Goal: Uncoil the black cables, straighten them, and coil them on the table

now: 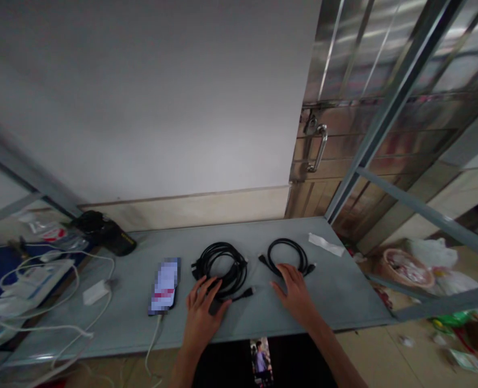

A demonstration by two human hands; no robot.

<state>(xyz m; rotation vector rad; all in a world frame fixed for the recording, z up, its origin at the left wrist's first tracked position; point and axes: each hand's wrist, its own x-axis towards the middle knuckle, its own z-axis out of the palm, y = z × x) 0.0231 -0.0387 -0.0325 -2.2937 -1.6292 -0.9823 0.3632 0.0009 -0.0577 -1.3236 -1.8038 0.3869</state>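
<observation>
Cable wound into a thick, round black coil (239, 272) lies at the lower centre of the frame, on a grey, flat-topped table (344, 296). A thinner black cable in a single open loop (302, 254) lies to its right, well apart from it, with a connector at each end.

The bare left hand (204, 307) is palm down at the near left edge of the thick coil, its fingers spread and their tips at the strands; whether they press on it I cannot tell. The bare right hand (293, 288) is at the near side of the thin loop, thumb held away from the fingers, pinching nothing that shows.

Left of the coil, a rectangular phone with a lit, pixelated screen (164, 286) lies tilted, a white cord (153, 340) running from its lower end. Farther left lies a white, block-shaped adapter (95, 292). A crumpled white strip (326, 244) lies right of the thin loop. At the upper right stands a shiny metal door (339, 126).
</observation>
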